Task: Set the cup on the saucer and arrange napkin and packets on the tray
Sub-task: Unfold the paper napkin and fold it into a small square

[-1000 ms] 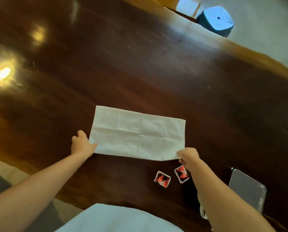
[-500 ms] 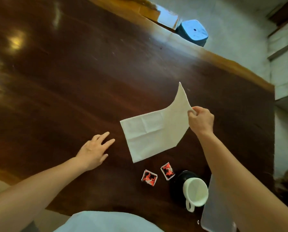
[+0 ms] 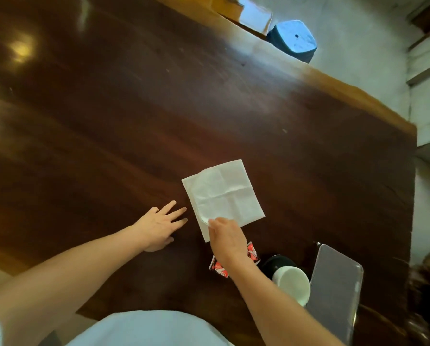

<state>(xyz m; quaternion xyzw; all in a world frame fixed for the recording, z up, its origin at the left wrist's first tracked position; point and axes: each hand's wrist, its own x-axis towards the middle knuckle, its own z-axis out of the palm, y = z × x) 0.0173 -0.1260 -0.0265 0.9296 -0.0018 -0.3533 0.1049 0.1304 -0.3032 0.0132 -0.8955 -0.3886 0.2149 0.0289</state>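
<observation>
Head view. The napkin (image 3: pixel 222 196) lies folded to a near square on the dark surface (image 3: pixel 134 116), just ahead of the right hand (image 3: pixel 225 236). That hand pinches the napkin's near edge between thumb and fingertips, where the upper layer curls over the lower; the grip appears meant to bring the layers flush or to lift the folded piece. The left hand (image 3: pixel 159 227) rests flat beside the napkin's left edge, fingers spread and holding nothing, close to but apart from the paper, probably placed to steady it if it slides.

Two red packets (image 3: pixel 219 267) lie under and just behind the right wrist, partly hidden. To the right of that forearm a white cup (image 3: pixel 294 284) stands by a dark saucer (image 3: pixel 275 262); whether it sits fully on the saucer cannot be told. The grey tray (image 3: pixel 334 280) lies beyond the cup, at the right edge, with nothing visible on it.

Judgement: napkin and packets are not yet on the tray; the fold is near complete.
</observation>
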